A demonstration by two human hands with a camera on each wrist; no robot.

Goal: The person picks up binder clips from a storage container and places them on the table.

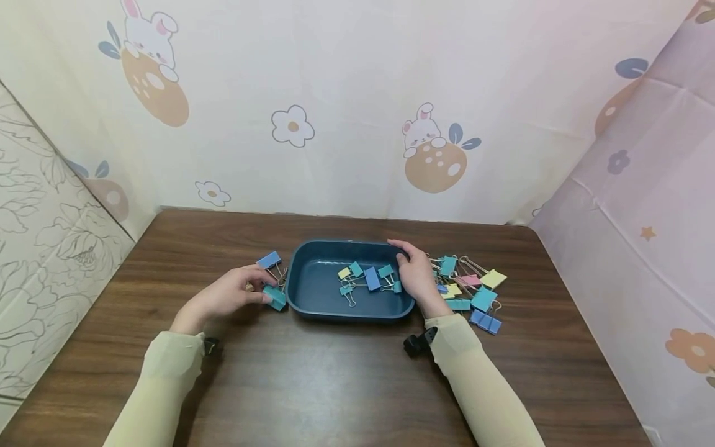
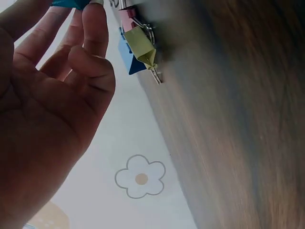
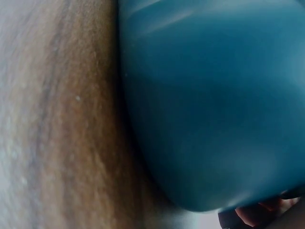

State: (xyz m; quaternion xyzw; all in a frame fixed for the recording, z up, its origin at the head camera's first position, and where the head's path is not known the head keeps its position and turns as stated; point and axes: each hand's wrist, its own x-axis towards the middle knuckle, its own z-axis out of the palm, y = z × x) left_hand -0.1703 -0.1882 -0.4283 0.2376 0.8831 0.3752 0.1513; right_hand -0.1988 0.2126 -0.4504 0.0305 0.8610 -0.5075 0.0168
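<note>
My left hand [image 1: 237, 288] pinches a teal binder clip [image 1: 275, 297] just outside the left end of a dark blue tray [image 1: 352, 315]. In the left wrist view this teal clip [image 2: 71, 3] shows at the top edge, by the fingertips. Beside it lies a blue binder clip [image 1: 269, 260]. My right hand [image 1: 416, 273] holds the tray's right rim, thumb on the inner side. Inside the tray are several small clips, among them a blue one [image 1: 372, 279] and a yellow one [image 1: 344, 273]. The tray's outer wall [image 3: 205, 105] fills most of the right wrist view.
To the right of the tray spreads a pile of binder clips in teal [image 1: 483, 298], yellow [image 1: 493, 279], pink [image 1: 469, 280] and blue [image 1: 486, 321]. A yellow-green clip [image 2: 141, 46] shows in the left wrist view. A patterned curtain [image 1: 346, 124] hangs behind the wooden table [image 1: 313, 385].
</note>
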